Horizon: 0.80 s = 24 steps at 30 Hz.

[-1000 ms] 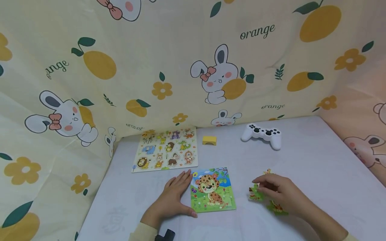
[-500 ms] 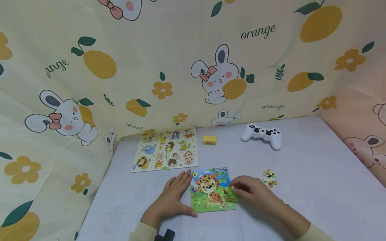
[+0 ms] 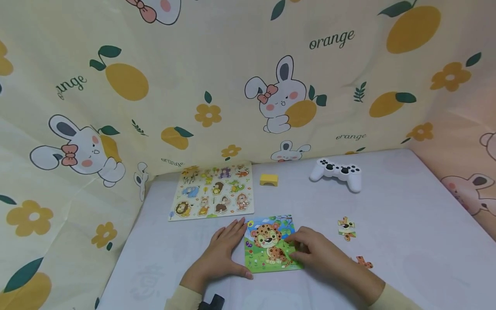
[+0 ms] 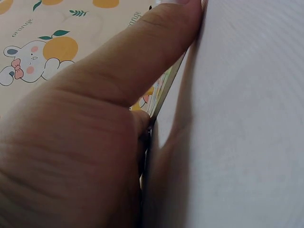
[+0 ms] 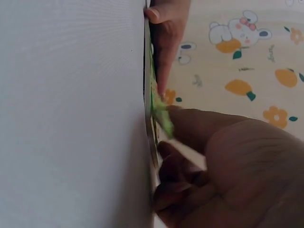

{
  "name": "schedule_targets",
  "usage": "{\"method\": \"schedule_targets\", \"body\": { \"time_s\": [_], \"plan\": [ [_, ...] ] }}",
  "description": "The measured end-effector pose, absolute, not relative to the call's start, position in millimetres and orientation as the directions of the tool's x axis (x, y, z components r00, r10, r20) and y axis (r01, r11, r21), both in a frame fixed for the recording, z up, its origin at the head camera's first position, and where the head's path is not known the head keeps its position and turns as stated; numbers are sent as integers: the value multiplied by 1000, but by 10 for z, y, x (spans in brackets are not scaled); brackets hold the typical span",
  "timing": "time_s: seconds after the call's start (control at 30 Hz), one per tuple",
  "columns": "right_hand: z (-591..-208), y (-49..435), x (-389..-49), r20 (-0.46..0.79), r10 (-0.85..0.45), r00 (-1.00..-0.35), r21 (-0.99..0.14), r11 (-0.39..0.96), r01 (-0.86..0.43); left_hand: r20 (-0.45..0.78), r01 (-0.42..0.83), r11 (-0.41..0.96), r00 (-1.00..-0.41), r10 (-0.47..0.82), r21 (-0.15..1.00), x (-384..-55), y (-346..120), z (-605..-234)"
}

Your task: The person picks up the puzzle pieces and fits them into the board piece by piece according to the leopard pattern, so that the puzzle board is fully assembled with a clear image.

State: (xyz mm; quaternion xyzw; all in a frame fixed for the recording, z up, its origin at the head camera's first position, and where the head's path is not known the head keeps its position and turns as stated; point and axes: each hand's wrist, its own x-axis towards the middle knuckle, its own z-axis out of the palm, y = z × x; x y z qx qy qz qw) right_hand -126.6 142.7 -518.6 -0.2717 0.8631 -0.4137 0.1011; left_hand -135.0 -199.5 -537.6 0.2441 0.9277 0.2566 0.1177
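Note:
A square puzzle board point(image 3: 257, 263) with a spotted leopard picture lies flat on the table. My left hand point(image 3: 218, 254) rests along its left side, fingers straight and thumb spread at the lower left corner. Over the right part of the board, my right hand point(image 3: 321, 252) pinches a green puzzle piece point(image 5: 165, 122) between thumb and fingers. That piece is tilted against the board in the right wrist view, and the fingers partly cover it in the head view. Two loose piece spots, a pale piece point(image 3: 346, 229) and an orange spotted piece point(image 3: 364, 261), lie to the right, the latter partly behind my forearm.
An animal puzzle board point(image 3: 213, 211) lies at the back left. Beside it stands a small yellow arch block point(image 3: 269, 180). A white game controller point(image 3: 336, 169) sits at the back right, before a printed curtain point(image 3: 240, 77).
My right hand has carried the green puzzle piece leftward from the loose pieces onto the leopard board. It has uncovered the loose pieces. My left hand has stayed in place.

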Motion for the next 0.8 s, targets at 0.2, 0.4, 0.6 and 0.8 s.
{"method": "schedule_targets", "body": {
  "time_s": [0.2,0.4,0.6,0.8],
  "plan": [
    [-5192,1423,-1242,41,-590,-806,-691,566,-449,-94,391,745,-852,515,540,-1343,-1998,-5358],
    [-5153,1427,-1182,34,-633,-773,-586,614,-529,-90,390,744,-854,513,542,-1341,-2000,-5375],
    [-5122,1460,-1147,-27,-663,-748,-533,643,-551,-78,396,740,-854,515,543,-1347,-2007,-5407],
    [-5120,1562,-1133,-82,-619,-781,-659,622,-424,-84,390,740,-854,513,548,-1343,-2008,-5398]
  ]
}}
